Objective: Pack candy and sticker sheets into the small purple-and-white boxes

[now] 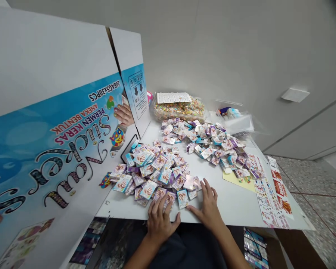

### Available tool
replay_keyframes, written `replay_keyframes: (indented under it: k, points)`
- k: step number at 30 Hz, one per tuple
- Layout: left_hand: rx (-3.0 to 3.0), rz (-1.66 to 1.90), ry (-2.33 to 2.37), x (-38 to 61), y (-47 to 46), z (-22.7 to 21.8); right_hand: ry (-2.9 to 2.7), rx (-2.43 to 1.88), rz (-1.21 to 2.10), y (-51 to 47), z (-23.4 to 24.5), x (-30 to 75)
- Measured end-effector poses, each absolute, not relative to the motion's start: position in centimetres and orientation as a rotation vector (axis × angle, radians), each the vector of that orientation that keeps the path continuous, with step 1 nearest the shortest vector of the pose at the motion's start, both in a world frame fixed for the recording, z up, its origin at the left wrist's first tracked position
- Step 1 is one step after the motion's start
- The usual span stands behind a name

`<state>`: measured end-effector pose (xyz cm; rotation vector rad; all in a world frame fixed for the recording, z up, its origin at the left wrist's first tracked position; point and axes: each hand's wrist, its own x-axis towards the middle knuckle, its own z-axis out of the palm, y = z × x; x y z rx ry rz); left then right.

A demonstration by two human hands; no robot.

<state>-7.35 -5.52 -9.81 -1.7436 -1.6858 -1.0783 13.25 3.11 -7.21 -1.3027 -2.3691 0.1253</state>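
Two heaps of small printed sachets lie on a white table (pixel 235 205). The near heap (pixel 154 172) sits right in front of me; a second heap (pixel 212 144) lies farther back to the right. My left hand (pixel 160 218) rests flat on the near edge of the near heap, fingers stretched over a few sachets. My right hand (pixel 208 207) lies flat on the table beside that heap, fingers spread, its fingertips touching the sachets at the heap's right edge. Neither hand grips anything.
A tall blue-and-white carton (pixel 56 130) stands along the left; another person's hand (pixel 124 114) shows at its gap. A clear tub of coloured sweets (pixel 179 108) and a plastic bag (pixel 235 119) sit at the back. Sticker sheets (pixel 271 194) lie along the right edge.
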Motion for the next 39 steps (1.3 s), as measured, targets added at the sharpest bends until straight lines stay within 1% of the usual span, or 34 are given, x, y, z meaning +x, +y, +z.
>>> replay_keyframes:
  k: [6,10,12,16,22,24,30,39]
  points:
    - [-1.701,-1.038,-1.621,-7.3,-5.5,-10.4,-2.300,-1.385,0.003,2.8,-7.4,16.7]
    - [-1.685,-1.061,-1.590,-7.2,-5.3,-10.6,-2.130,-1.515,-0.126,2.8,-7.9,19.9]
    - [-1.688,-1.086,-1.600,-7.2,-5.3,-10.8,-2.024,-1.585,-0.139,2.8,-8.2,20.8]
    - [-1.688,-1.132,-1.613,-7.0,-5.6,-11.2,-1.963,-1.606,-0.091,2.4,-8.9,20.1]
    - [-1.696,-1.335,-1.694,-8.6,-7.6,-10.4,-2.132,-1.561,-0.141,1.2,-9.1,16.7]
    - [-1.632,-1.311,-1.778,-10.3,-8.0,-9.6,-2.157,-1.559,-0.159,1.2,-8.9,16.3]
    - [-1.514,-1.075,-2.076,-15.6,-6.7,-7.8,-2.137,-1.531,-0.183,1.4,-8.9,16.5]
    - [-1.627,-1.034,-2.177,-15.9,-5.5,-7.1,-2.152,-1.511,-0.191,1.5,-9.2,16.5]
